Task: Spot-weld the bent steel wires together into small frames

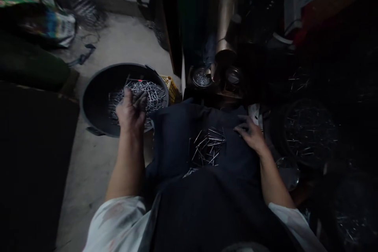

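Note:
My left hand (131,111) is over a large dark basin (91,104) that holds a heap of thin metal pins (153,96). Its thumb and fingers look loosely apart, with no pin plainly between them. Just beyond the fingertips, one pin (139,80) has a glowing red end; whether it lies on the heap or is in the air I cannot tell. A small pile of pins (208,145) rests on the dark apron (174,138) across my lap. To the right of this pile, my right hand (251,132) has its fingers apart, near or touching the cloth.
Ahead, a small round dish (202,77) of tiny metal bits sits below a thick metal cylinder (226,19). A yellow crate (169,86) stands behind the basin. At the right, in shadow, is a round container (310,134) with more pins. A dark panel (32,157) borders the left.

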### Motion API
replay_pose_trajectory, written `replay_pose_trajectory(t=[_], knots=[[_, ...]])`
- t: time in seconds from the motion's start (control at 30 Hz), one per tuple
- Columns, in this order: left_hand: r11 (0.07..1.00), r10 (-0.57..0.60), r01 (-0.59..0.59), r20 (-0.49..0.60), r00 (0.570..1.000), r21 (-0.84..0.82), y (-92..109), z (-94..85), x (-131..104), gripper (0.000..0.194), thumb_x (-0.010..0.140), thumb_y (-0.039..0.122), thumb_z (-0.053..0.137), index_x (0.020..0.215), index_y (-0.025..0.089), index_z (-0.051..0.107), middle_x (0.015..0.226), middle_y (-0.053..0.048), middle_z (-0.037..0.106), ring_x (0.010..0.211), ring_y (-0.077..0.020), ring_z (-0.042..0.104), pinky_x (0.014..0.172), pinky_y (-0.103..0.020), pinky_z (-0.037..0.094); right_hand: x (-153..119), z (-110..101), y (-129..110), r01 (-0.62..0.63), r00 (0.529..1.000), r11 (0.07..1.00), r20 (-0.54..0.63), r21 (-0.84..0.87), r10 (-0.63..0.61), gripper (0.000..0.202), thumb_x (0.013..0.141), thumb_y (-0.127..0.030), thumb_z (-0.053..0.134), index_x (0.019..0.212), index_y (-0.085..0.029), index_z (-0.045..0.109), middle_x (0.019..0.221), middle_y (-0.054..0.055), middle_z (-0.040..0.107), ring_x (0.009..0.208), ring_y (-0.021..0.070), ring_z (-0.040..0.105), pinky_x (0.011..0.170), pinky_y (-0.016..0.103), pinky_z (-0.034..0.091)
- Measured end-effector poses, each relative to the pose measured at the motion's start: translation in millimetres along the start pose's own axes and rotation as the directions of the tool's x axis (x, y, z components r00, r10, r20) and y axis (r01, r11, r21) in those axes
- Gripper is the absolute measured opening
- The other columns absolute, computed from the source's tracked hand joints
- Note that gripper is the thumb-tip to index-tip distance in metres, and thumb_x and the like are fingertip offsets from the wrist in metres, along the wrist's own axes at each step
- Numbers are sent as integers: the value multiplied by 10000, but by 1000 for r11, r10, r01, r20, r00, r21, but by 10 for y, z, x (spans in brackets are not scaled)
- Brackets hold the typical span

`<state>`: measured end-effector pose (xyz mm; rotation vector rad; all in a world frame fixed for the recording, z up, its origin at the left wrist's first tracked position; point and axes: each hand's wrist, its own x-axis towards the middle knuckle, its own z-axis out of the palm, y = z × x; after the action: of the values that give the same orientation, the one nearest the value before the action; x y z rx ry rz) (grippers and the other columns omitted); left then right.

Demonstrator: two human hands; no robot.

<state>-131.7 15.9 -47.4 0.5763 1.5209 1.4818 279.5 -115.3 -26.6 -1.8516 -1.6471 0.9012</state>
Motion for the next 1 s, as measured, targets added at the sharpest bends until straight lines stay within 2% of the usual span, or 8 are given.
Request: replay_pose_trajectory(t=[0.07,0.13,0.27,0.37,0.5,0.67,0.77,1.0], knots=[[996,-4,1,34,999,90,-94,-160,-155,359,928,493,607,1034,162,518,945,-25,638,769,-111,648,699,-240,528,-25,104,37,-3,1000,1000,-20,-4,3,323,890,-378,658,1177,-230,651,922,40,769,835,215,733,755,312,537],[935,92,-182,287,954,304,-194,-136,-451,324,860,417,707,1040,172,598,950,-34,652,784,-143,642,719,-262,524,2,167,41,8,998,1000,-54,-11,-8,223,902,-388,640,1036,-219,695,896,46,768,817,207,729,723,288,523],[449,-60,-803,910,411,392,-412,307,-1084,245,894,224,605,1131,203,663,1094,-95,657,966,-218,624,793,-301,515,99,221,8,38,993,999,-108,10,-37,204,919,-393,615,917,-205,693,775,27,739,729,181,697,669,251,488],[138,-345,-942,906,244,307,-501,633,-1314,279,906,68,469,1076,147,677,1040,-154,652,950,-254,610,674,-302,496,114,261,8,50,988,999,-145,21,-47,217,926,-402,604,902,-202,685,766,19,725,716,173,680,666,246,477],[24,-429,-963,873,231,267,-369,608,-1318,253,918,59,439,976,141,671,1023,-167,644,935,-256,618,637,-293,475,61,284,48,62,973,998,-224,2,-60,241,932,-425,599,918,-202,690,855,33,729,735,170,669,671,252,484],[-12,-507,-882,757,412,471,-23,155,-1234,246,900,123,478,1089,179,625,963,-113,679,789,-245,661,609,-304,448,84,230,69,22,965,993,-260,117,9,287,913,-398,639,1142,-225,623,722,-31,669,608,144,637,611,234,468],[-21,-552,-871,720,420,492,82,37,-1271,295,908,130,446,1162,165,591,992,-123,696,853,-273,684,665,-332,469,160,212,83,53,975,994,-221,91,-32,222,917,-366,616,1088,-225,635,728,-26,661,632,143,641,632,234,468],[-90,-512,-902,757,406,423,-77,391,-1317,290,1001,370,406,1088,181,608,1107,-111,645,884,-257,697,599,-303,451,258,286,138,91,975,989,-212,116,-65,145,909,-339,610,925,-209,671,756,-10,662,683,143,634,653,237,464]])
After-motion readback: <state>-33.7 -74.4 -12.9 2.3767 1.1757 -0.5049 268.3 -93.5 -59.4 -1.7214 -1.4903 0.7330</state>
